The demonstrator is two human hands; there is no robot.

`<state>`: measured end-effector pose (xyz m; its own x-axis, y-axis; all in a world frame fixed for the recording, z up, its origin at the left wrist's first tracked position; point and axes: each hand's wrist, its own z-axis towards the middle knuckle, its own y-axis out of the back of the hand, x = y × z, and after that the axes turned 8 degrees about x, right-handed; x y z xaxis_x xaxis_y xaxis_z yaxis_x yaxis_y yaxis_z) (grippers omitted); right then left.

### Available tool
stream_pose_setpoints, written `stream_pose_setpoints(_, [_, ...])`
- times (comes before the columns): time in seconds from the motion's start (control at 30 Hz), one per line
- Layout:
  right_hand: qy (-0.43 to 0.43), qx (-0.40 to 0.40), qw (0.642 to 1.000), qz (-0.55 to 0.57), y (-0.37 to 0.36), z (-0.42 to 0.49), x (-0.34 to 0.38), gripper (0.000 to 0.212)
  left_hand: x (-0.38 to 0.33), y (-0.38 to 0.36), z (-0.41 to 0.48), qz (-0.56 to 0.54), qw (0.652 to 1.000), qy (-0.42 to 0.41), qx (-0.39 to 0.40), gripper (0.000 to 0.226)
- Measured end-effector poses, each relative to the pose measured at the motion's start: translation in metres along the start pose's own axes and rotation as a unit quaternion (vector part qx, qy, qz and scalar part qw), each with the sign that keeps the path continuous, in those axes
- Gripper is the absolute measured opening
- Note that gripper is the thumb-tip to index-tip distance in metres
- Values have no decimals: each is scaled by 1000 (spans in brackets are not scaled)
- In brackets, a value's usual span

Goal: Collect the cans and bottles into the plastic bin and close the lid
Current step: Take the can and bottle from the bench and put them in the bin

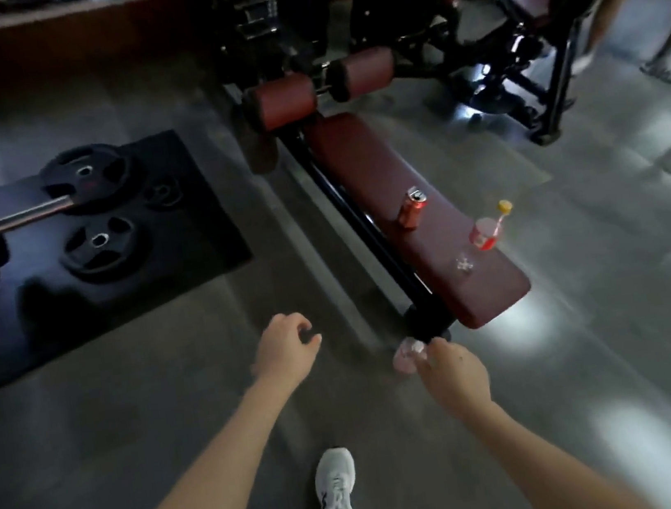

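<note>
Maroon padding covers the table (374, 171), where a red can (413, 206), a yellow-capped red bottle (490, 230) and a small clear item, too blurred to name, lie beyond the fingers. Right hand (454, 375) fingers pinch a blurred clear bottle (409, 356); left hand (282, 350) fingers curl empty. Weight plates (97, 210) lie far left.

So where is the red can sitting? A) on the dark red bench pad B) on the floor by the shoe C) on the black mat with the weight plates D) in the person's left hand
A: the red can stands on the dark red bench pad, up from the bottle with the yellow cap, and neither hand touches it.
</note>
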<state>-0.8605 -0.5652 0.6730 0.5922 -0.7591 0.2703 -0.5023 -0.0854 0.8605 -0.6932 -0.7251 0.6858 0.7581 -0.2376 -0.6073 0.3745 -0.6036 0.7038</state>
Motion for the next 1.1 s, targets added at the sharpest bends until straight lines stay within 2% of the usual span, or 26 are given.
stream_pose_setpoints(0.07, [-57,-29,995,73,21,36,-19,29,-32,-6,48,-3,1000,-17,17,29])
stream_pose_setpoints(0.2, [-152,-66,962,217,53,115,-59,68,-89,-31,134,-11,998,-45,53,52])
stream_pose_setpoints(0.37, [-222,-88,903,356,73,215,-107,103,-145,-79,230,-24,995,-53,86,71])
stream_pose_setpoints(0.47, [-238,-86,879,403,78,269,-129,111,-166,-112,280,-34,994,-40,96,81])
stream_pose_setpoints(0.63, [-155,-38,894,419,73,341,-161,106,-190,-162,363,-24,997,3,72,95])
stream_pose_setpoints(0.8, [-133,-23,915,380,72,385,-175,67,-202,-200,434,6,998,11,54,105])
stream_pose_setpoints(0.87, [-118,-36,923,365,76,399,-176,61,-207,-212,458,30,998,10,54,105])
stream_pose_setpoints(0.93, [-107,-35,930,350,80,412,-175,62,-211,-221,476,59,997,14,57,97])
stream_pose_setpoints(1.03, [-95,-27,938,334,86,425,-174,63,-211,-232,487,93,995,5,46,73])
stream_pose_setpoints(1.1, [-88,-20,941,327,90,429,-171,66,-210,-228,483,89,995,11,33,66])
